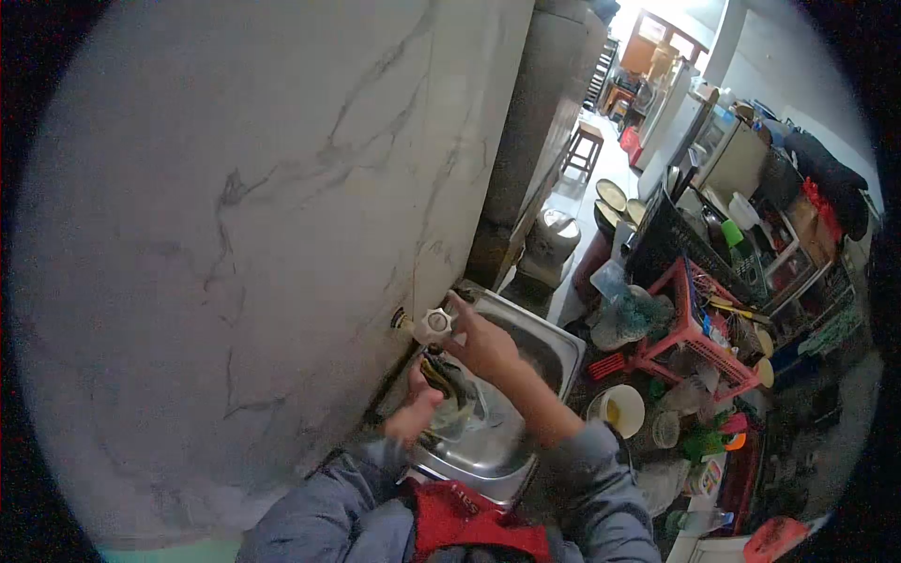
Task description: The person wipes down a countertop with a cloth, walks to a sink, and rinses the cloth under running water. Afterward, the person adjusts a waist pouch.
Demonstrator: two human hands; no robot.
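Note:
A white faucet knob (435, 325) sticks out from the marbled wall above a steel sink (563, 349). My right hand (483, 345) is at the knob's right side, its fingers bent around that edge. Below the knob, my left hand (414, 405) is closed on a dark and yellow item (437, 373), which I cannot make out clearly. Under it in the basin lies something clear, like a plastic bag or bowl (455, 418).
Right of the sink stand a white bucket (617, 411), a pink plastic rack (690, 328) and a black crate (671, 230) full of kitchenware. A wooden stool (584, 148) stands farther back. The marbled wall (235, 235) borders the sink's left side.

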